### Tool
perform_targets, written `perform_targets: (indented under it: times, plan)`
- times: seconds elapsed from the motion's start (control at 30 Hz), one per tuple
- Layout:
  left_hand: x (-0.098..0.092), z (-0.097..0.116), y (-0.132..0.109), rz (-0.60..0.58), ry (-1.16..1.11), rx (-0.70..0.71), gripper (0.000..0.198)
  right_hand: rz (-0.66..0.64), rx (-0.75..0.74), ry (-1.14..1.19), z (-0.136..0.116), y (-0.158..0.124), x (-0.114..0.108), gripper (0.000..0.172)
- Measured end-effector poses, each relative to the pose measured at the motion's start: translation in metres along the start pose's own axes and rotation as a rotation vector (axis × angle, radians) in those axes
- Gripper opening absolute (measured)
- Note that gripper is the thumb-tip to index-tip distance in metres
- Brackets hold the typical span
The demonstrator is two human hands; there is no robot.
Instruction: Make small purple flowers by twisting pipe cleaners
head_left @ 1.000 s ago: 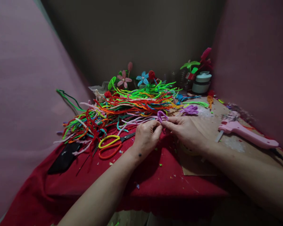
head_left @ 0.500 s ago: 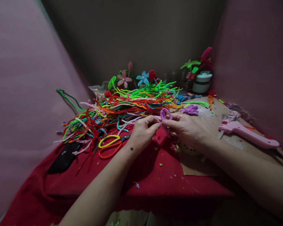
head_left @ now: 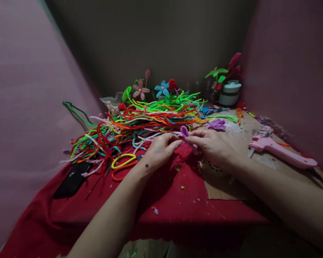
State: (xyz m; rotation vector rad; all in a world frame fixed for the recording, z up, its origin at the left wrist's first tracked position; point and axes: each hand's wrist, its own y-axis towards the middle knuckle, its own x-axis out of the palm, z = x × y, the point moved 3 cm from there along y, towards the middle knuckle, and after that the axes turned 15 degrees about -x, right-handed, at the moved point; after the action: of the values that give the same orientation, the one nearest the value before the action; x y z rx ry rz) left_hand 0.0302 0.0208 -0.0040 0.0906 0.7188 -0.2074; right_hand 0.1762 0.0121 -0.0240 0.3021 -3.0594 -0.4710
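My left hand [head_left: 160, 150] and my right hand [head_left: 211, 145] meet at the table's middle, both pinching a purple pipe cleaner [head_left: 185, 131] bent into a small loop. The loop sticks up between my fingertips, just in front of a big heap of coloured pipe cleaners [head_left: 140, 122]. Its lower end runs down under my right fingers. Both hands hover over the red cloth [head_left: 177, 193].
Scissors with yellow and orange handles [head_left: 122, 165] lie left of my left hand, beside a black object [head_left: 72, 181]. A pink glue gun [head_left: 280, 152] rests on cardboard [head_left: 231, 190] at right. Finished pipe-cleaner flowers [head_left: 150, 87], a purple piece [head_left: 217, 124] and a small lidded jar [head_left: 230, 94] stand behind.
Both hands shifted slightly away from me and the purple loop has been pressed smaller and lower between my fingertips.
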Motion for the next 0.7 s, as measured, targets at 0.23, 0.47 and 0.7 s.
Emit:
perform_targets:
  times: [0.23,0.47,0.7]
  plan:
    - [-0.003,0.000,-0.001,0.004,-0.463,-0.114,0.021,-0.105,-0.062,-0.117,-0.010,-0.008,0.010,0.024]
    - [0.011,-0.003,-0.005,0.032,-0.793,-0.288,0.023,-0.089,-0.181,-0.261,-0.008,-0.008,0.013,0.021]
    - [0.011,-0.003,-0.004,0.001,-0.826,-0.270,0.022,-0.078,-0.110,-0.193,-0.008,-0.010,0.014,0.024]
